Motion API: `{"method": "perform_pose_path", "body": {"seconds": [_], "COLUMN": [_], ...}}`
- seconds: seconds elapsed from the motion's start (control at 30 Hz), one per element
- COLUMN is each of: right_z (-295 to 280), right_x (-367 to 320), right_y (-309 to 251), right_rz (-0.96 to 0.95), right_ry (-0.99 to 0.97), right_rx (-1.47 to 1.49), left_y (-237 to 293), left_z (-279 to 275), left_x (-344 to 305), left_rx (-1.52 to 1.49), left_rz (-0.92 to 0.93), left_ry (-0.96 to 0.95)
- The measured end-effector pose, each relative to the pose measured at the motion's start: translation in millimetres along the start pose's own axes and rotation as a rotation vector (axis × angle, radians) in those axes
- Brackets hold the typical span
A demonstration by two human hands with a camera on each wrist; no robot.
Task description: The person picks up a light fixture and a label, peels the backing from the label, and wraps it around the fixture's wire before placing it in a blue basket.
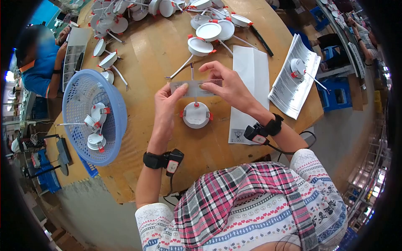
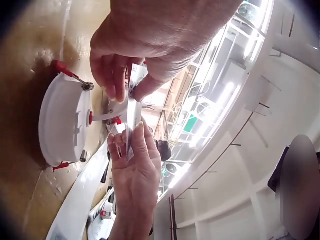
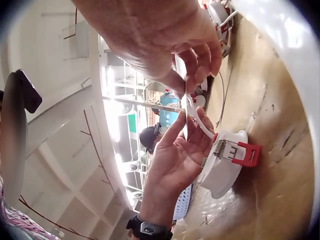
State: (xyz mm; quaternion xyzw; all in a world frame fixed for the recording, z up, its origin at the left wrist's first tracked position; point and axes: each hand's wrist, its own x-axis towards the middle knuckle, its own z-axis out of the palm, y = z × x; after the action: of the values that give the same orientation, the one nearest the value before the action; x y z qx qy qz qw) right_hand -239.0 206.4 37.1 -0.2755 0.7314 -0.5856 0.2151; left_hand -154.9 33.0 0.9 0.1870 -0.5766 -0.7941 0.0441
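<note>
A small greyish printed label [image 1: 194, 89] is stretched between both hands, above a round white downlight [image 1: 196, 117] lying on the table with its cable side up. The left hand [image 1: 164, 108] pinches the label's left end, thumb on top. At its other end, the right hand [image 1: 233, 88] pinches it between thumb and fingers. The downlight's white cable [image 1: 192, 72] runs behind the label, its bare wire ends showing beyond it. In the left wrist view the label [image 2: 133, 112] stands edge-on beside the cable. Red spring clips [image 3: 247, 154] stick out from the downlight's sides.
A blue perforated basket [image 1: 119, 121] with several downlights stands left. More downlights [image 1: 208, 32] are heaped at the back, near a black pen [image 1: 261, 41]. Right lie a white sheet [image 1: 250, 79] and a stack of printed sheets [image 1: 289, 98] bearing one downlight. Another person [image 1: 39, 62] sits far left.
</note>
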Motion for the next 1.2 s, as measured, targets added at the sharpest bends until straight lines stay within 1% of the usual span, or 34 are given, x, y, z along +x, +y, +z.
{"method": "perform_pose_path", "body": {"seconds": [0.13, 0.23, 0.33, 0.43, 1.2], "right_z": [0.5, -0.5, -0.3, 1.0, 2.2], "right_x": [0.5, 0.0, 2.1, 3.7, 6.9], "right_y": [0.9, -0.3, -1.0, 1.9, 14.1], "right_rz": [-0.015, 0.042, 0.034, -0.021, -0.031], "right_ry": [0.010, 0.000, 0.008, 0.038, 0.060], "right_rx": [-0.025, -0.014, -0.030, -0.046, -0.006], "left_y": [0.0, -1.5, -0.2, 0.3, -1.7], "left_z": [-0.3, -2.1, -0.9, -1.6, -3.8], "left_x": [0.4, 2.5, 3.5, 5.4, 7.7], "left_rx": [0.000, -0.004, -0.018, -0.010, -0.105], "left_rz": [-0.001, -0.003, 0.014, 0.021, -0.050], "left_ry": [0.002, -0.007, -0.013, -0.018, -0.071]}}
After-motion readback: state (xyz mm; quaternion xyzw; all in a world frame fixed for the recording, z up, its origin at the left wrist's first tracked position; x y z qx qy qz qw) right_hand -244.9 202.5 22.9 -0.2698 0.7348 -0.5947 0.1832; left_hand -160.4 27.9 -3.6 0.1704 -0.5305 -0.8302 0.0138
